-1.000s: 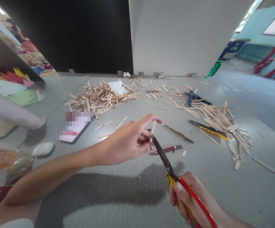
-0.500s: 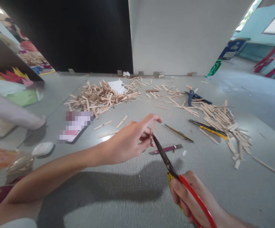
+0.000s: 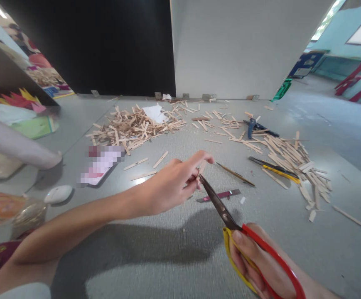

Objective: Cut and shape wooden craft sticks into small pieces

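While a white rounded object (image 3: 58, 194) sits at the left, a heap of wooden sticks (image 3: 130, 131) lies farther right, white paper (image 3: 154, 113) on top. Next, the left hand (image 3: 172, 180) arches its forefinger, and its thumb and other fingers pinch a small wooden stick (image 3: 202, 167) at the tips of the scissors (image 3: 225, 216); whether the blades (image 3: 213, 196) grip it, I cannot tell. Beneath those blades lies a purple cutter (image 3: 231, 193), and the right hand (image 3: 252, 250) has its fingers wrapped around the red and yellow handles (image 3: 263, 240), while farther right a yellow-and-black knife (image 3: 275, 170) lies beside scattered sticks (image 3: 315, 187)
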Demonstrator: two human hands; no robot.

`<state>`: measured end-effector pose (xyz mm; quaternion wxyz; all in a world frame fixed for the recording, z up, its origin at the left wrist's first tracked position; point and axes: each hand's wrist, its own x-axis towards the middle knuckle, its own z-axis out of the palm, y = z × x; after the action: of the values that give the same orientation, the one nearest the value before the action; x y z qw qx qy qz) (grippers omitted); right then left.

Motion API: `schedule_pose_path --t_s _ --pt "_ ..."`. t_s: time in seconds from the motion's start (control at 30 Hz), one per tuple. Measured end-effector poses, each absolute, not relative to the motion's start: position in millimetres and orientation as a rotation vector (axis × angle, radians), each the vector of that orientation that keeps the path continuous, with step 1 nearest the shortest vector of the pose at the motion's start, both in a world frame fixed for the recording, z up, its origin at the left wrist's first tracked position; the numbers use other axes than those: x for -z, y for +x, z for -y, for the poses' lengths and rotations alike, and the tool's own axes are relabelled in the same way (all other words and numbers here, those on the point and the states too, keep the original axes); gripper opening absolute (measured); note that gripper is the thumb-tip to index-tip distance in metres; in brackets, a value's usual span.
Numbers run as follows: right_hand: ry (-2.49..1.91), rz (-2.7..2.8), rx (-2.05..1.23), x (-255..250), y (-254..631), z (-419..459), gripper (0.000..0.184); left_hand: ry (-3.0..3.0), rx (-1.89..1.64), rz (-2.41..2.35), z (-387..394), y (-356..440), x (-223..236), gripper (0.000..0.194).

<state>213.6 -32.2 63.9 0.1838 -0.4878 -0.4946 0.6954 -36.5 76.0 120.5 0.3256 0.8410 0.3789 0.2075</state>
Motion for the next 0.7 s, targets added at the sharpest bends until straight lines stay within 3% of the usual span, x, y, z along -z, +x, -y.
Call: schedule_pose_path --t_s 0.47,0.7 --pt "-1.174 1.423 -1.916 -49.5 218.5 33.3 0.075 1.755 -0.646 -0.812 -77.0 -31.8 -119.7 0.046" --pt "-1.305 1.435 -1.861 -52.8 215.7 34.8 0.075 1.748 -0.648 -0.8 -75.4 -30.4 -122.6 0.048"
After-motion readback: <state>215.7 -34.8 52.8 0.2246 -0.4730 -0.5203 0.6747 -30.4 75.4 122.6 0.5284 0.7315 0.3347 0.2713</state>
